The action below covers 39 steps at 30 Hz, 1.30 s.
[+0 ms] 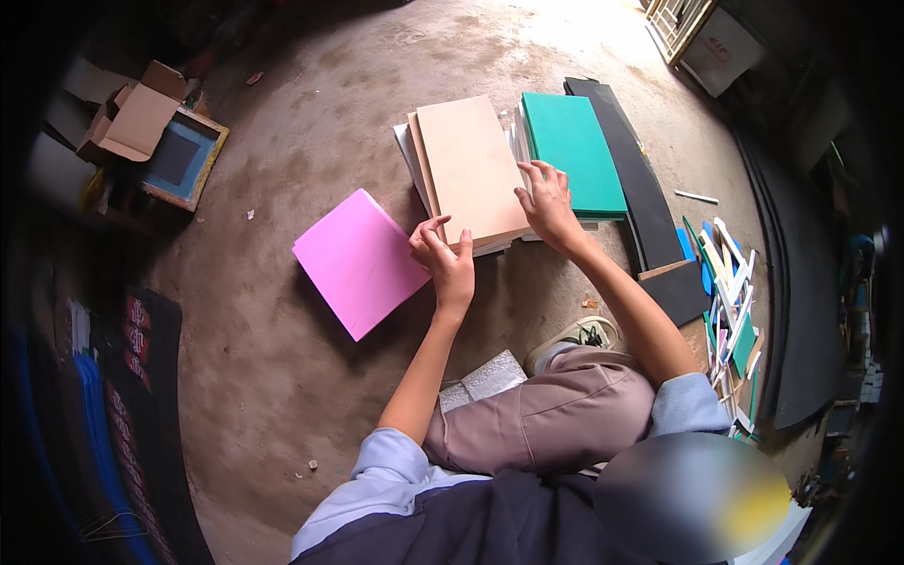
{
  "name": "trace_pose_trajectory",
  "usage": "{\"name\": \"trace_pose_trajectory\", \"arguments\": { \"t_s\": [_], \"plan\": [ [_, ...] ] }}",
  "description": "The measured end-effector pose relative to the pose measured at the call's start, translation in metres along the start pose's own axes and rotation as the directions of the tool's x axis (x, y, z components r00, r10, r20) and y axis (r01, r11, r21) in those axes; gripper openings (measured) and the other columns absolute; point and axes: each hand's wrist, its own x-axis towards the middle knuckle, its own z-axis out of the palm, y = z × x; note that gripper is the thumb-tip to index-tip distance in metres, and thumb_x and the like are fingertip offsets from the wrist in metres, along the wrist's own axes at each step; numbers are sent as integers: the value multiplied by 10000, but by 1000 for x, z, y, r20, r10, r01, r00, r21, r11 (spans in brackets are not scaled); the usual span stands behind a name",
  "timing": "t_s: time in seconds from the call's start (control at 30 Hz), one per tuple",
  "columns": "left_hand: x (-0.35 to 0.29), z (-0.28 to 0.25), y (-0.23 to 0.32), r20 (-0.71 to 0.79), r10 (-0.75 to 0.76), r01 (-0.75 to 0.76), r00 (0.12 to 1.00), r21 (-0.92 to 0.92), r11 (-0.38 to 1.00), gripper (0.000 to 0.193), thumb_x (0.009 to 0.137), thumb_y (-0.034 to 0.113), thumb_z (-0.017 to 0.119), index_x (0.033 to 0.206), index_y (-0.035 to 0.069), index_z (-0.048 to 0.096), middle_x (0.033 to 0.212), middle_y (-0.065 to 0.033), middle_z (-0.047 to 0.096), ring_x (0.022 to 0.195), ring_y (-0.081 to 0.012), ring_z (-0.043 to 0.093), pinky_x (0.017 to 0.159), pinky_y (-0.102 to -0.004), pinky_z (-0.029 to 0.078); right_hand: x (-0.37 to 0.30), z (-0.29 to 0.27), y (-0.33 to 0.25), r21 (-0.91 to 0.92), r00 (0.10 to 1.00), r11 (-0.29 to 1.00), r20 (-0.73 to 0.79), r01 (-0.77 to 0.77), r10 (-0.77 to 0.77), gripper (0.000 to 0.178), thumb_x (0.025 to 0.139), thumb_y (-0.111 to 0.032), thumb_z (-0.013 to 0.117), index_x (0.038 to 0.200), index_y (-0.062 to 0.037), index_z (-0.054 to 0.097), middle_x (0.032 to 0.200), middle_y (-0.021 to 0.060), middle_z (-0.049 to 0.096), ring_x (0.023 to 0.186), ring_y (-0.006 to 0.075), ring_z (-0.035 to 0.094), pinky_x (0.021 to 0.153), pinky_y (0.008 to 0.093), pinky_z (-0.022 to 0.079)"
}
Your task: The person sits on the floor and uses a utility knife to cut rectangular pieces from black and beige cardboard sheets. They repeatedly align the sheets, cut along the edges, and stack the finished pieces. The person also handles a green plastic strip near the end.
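The peach sheet stack [476,169] lies on the floor [282,141]. At its near-left corner the left hand [449,266] points forward, fingers half bent; the right hand [550,209] slants in along its right edge. Each grip is loosely spread; whether both touch, I can't tell. Beyond, 2 neighbours: pink sheets [361,264], green sheets [574,155].

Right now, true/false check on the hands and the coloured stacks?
1. The pink sheets lie right of the green stack. False: they lie left of it.
2. The right hand is at the right side of the beige stack. True.
3. The left hand is over the green stack. False: it is at the beige stack's near left corner.
4. The green stack lies right of the beige stack. True.
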Motion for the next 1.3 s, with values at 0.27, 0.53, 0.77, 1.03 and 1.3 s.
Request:
{"name": "trace_pose_trajectory", "arguments": {
  "t_s": [0.27, 0.53, 0.77, 1.03, 1.3],
  "plan": [
    [11, 33, 112, 275, 284, -162, 919, -393, 905, 204, 803, 122, 536, 984, 40, 489, 980, -115, 439, 971, -252, 395, 877, -367, 317, -43, -128, 3, 100, 950, 947, -89, 307, -298, 144, 814, -62, 510, 948, -51, 562, 860, 128, 600, 776, 270, 601, 662, 358, 486],
    [-75, 223, 238, 669, 733, -425, 125, -631, 649, 153, 806, 129, 532, 933, 49, 562, 934, -103, 554, 907, -232, 530, 812, -338, 420, -236, -255, 240, 517, 703, 724, -290, -456, 650, 174, 848, -92, 446, 961, -30, 562, 742, 83, 628, 667, 124, 606, 574, 241, 467],
    [-249, 371, 211, 609, 562, -538, -560, -783, 312, 138, 814, 149, 517, 922, 79, 568, 912, -74, 572, 892, -237, 553, 772, -369, 436, -455, -110, 347, 738, 224, 420, -356, -529, 907, 129, 856, -47, 425, 904, -9, 538, 700, 62, 574, 592, 104, 557, 556, 238, 459],
    [-350, 380, 196, 548, 412, -158, -728, -720, 676, 116, 803, 103, 526, 904, 50, 553, 851, -101, 586, 809, -276, 579, 701, -377, 462, -481, -68, 295, 931, -139, 172, -226, -322, 964, 138, 865, -16, 416, 918, -1, 542, 723, 59, 562, 585, 93, 547, 545, 231, 448],
    [-226, 298, 258, 835, 201, -392, -511, -435, 811, 147, 815, 79, 499, 944, 46, 562, 859, -106, 607, 773, -256, 602, 669, -324, 478, -531, -125, 132, 872, -587, -407, 185, -272, 788, 140, 844, -15, 406, 875, -30, 541, 679, 59, 562, 495, 123, 529, 442, 239, 410]
  ]
}}
